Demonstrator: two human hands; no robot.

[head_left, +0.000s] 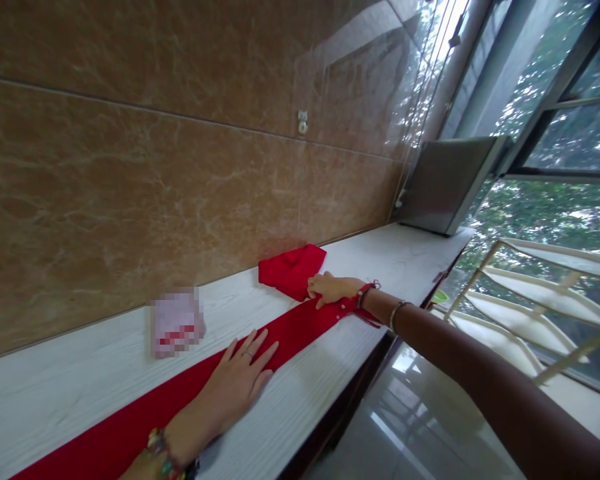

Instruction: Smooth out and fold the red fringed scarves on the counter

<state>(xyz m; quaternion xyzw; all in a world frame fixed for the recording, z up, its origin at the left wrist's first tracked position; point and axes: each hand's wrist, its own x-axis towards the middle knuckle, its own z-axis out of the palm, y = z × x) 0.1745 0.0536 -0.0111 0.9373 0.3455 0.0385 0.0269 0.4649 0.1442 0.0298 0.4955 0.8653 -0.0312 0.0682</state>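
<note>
A long red cloth strip [300, 331] runs lengthwise along the white wood-grain counter [370, 257], from the lower left up to the middle. My left hand [243, 370], with a ring and a beaded bracelet, lies flat on the strip with its fingers spread. Farther along, my right hand [335, 288] has bent fingers closed on the red cloth at the strip's far end. Beyond those fingers, a bunched, folded red piece [287, 270] rests near the wall; whether it joins the strip is hidden under the hand. Red cords hang at my right wrist.
A blurred-out pale packet [177, 323] lies on the counter by the brown marble wall [130, 200]. At the far end stands a grey metal box-like appliance [453, 183]. A cream tiered rack [535, 300] is on the right beside the window, above the shiny floor [395, 413].
</note>
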